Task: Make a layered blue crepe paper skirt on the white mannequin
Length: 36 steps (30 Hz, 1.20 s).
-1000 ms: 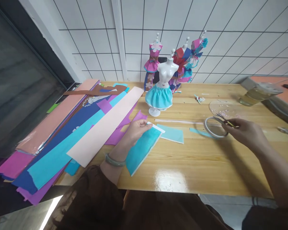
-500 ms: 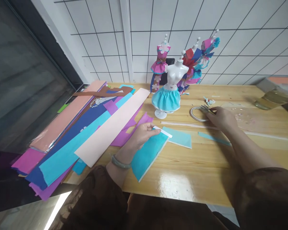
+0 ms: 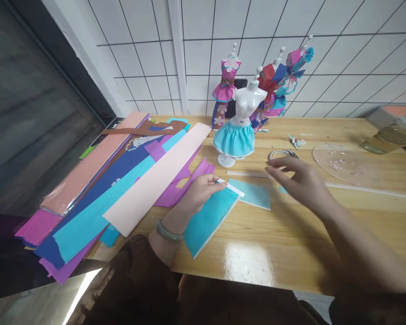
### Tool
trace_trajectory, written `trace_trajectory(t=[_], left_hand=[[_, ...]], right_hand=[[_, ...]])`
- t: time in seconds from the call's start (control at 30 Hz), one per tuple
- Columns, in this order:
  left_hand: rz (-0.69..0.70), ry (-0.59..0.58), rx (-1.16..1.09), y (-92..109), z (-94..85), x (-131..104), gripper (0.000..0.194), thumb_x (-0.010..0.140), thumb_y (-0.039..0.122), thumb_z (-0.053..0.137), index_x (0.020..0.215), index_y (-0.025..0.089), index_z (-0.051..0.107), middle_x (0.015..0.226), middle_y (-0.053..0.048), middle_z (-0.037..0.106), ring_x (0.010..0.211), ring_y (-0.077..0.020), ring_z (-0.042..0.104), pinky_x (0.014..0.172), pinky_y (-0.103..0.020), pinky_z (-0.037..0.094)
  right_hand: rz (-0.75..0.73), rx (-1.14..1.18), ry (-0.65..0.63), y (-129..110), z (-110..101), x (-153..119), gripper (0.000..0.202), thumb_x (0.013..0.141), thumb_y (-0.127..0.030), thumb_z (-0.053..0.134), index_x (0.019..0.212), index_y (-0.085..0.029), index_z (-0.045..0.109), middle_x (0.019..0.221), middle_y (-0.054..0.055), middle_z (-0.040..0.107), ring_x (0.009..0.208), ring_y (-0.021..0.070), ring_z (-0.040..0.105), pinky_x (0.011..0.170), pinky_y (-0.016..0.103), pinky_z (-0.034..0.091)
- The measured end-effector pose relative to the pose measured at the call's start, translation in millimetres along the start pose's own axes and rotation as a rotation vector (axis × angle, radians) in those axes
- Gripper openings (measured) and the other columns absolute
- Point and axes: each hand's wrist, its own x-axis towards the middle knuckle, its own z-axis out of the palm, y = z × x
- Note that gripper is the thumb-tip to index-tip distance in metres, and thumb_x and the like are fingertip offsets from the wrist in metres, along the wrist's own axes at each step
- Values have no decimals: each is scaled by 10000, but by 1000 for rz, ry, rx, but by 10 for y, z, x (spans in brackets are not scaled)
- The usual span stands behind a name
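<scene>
My left hand [image 3: 205,188] pinches the top edge of a teal piece of crepe paper [image 3: 211,219], which has white strips along its top and right edges. A lighter blue paper piece [image 3: 252,194] lies on the table just beyond it. My right hand [image 3: 296,178] hovers over the table, fingers apart, with nothing visible in them. Close behind it are a roll of white tape [image 3: 275,154] and small scissors [image 3: 292,154], partly hidden by the hand. A white dress form [image 3: 248,104] in a turquoise gathered skirt [image 3: 234,141] stands upright at the back.
Long coloured paper strips, a pale pink one [image 3: 159,178] on top, are piled at left. Dressed forms [image 3: 226,88] stand by the tiled wall. A thin white strip [image 3: 368,190], a clear round dish [image 3: 347,164] of small bits and a glass jar [image 3: 390,137] are at right.
My right hand has let go of the scissors, leaving them by the tape roll, and has moved left and nearer to me. My left hand keeps its hold on the teal paper.
</scene>
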Motion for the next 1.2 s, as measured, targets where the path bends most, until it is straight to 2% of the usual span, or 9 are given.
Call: trace_trajectory(t=[0.03,0.1,0.23,0.37,0.57,0.77,0.97,1.07,1.2], left_hand=[[-1,3,3,-7,3,1,232,713,345,666,802,135,621,774,-2,613,720,-101,541,681,-243,393],[-11,-8,12,-17,9,1,226,711,338,664,804,137,617,775,0,614,712,-97,539,668,-237,389],[-12,-76,33,-47,17,-1,218,711,329,664,811,141,618,746,6,614,659,-85,532,622,-223,380],[-44,-69,63,-74,30,6,231,715,342,670,820,143,617,730,1,623,625,-83,537,599,-219,395],[-111,-37,27,-44,83,15,242,688,326,699,802,132,609,742,-26,656,618,-102,579,557,-212,423],[-119,16,-39,-36,99,17,276,642,298,744,777,129,571,673,2,637,558,-81,565,521,-191,427],[-125,-44,67,-51,56,19,301,662,255,739,906,134,611,743,-28,672,675,-105,609,631,-219,451],[-146,-51,110,-40,73,5,224,681,260,717,837,126,627,762,-39,682,678,-101,606,635,-215,439],[-101,-11,164,-23,123,-16,195,681,266,701,794,129,620,732,-23,678,646,-96,592,610,-207,422]], right_hand=[[-11,114,-117,-145,41,-61,309,847,-434,512,983,-187,637,1028,107,664,872,218,601,699,309,459],[-45,275,-226,-351,159,-165,292,827,-447,544,949,-203,645,992,81,678,886,217,607,741,322,468],[42,474,-342,-420,438,-262,361,805,-483,563,1011,-193,620,917,71,680,833,214,618,766,355,484],[94,564,-372,-315,560,-276,413,808,-482,560,1075,-168,589,817,51,640,755,193,598,731,348,482],[89,558,-378,-258,552,-294,382,829,-439,548,1100,-170,573,870,60,635,786,187,590,743,339,475],[70,509,-350,-213,555,-304,340,824,-398,556,1074,-170,595,851,56,657,760,186,608,721,334,485],[75,474,-358,-155,534,-304,322,795,-412,586,1010,-180,649,815,48,683,719,190,620,677,329,497],[102,501,-357,-117,544,-306,358,787,-396,600,1067,-175,636,824,50,694,720,190,633,684,334,507],[101,573,-344,-108,560,-310,433,797,-361,597,1186,-174,570,867,59,700,756,193,643,712,343,515]])
